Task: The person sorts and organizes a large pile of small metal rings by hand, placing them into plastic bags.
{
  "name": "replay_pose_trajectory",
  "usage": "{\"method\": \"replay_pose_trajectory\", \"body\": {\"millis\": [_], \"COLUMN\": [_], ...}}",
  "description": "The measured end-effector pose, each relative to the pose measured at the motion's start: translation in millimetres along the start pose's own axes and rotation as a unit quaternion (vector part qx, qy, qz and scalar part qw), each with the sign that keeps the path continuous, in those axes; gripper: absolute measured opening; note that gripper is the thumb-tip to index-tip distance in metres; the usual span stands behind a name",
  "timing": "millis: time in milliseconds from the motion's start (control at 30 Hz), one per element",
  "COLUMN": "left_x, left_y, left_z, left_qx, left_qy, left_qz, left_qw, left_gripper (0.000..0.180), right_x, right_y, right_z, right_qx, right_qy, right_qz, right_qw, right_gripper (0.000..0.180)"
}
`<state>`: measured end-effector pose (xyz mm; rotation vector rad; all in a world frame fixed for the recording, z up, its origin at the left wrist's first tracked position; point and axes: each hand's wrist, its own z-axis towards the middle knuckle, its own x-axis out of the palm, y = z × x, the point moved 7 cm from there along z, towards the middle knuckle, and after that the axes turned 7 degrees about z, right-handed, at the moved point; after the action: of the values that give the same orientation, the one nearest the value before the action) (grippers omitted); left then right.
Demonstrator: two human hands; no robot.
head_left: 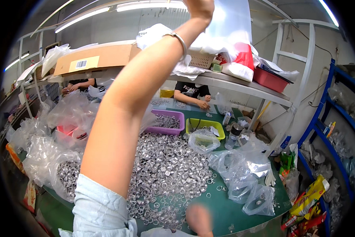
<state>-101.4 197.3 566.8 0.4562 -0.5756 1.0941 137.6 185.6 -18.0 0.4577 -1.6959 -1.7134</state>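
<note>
"Hundreds of metal rings (169, 168) lay heaped on the green worktop (233, 211). And the hands?"

"The left hand (201, 8) was up high, fingers out of sight; the right hand (198, 218) blurred by the heap's near edge. I couldn't tell whether either was spread or pinching."

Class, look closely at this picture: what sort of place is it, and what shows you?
Probably a small-parts workshop: a heap of silvery metal rings lies on the green table, a purple bin holds more small metal pieces, and a person is at the far side.
</note>
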Motion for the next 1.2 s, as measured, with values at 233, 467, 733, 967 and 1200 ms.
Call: {"method": "replay_pose_trajectory", "body": {"millis": [233, 467, 733, 967, 1200], "left_x": [-121.6, -358.7, -546.6, -576.9, -497.1], "left_y": [-7.1, -31.6, -41.1, -71.7, -76.4], "left_z": [-21.7, -207.2, -344.8, -291.5, -278.0], "left_qx": [-0.299, -0.568, -0.737, -0.525, -0.370], "left_qy": [0.083, 0.139, 0.045, 0.302, 0.619], "left_qz": [-0.089, -0.063, 0.021, 0.358, 0.324], "left_qw": [0.946, 0.809, 0.674, 0.711, 0.613], "left_gripper": [0.024, 0.026, 0.018, 0.015, 0.018], "right_x": [15.4, 46.2, 80.0, 80.8, 36.2], "right_y": [-18.2, -1.7, -46.4, -45.2, 15.6], "right_z": [-11.5, -12.0, -6.6, -15.8, -25.9], "right_qx": [0.134, 0.117, 0.147, 0.135, 0.123], "right_qy": [0.018, 0.059, 0.161, 0.121, 0.167], "right_qz": [0.440, 0.313, 0.288, 0.151, 0.003], "right_qw": [0.888, 0.941, 0.932, 0.972, 0.978], "right_gripper": [0.023, 0.032, 0.041, 0.020, 0.015]}}
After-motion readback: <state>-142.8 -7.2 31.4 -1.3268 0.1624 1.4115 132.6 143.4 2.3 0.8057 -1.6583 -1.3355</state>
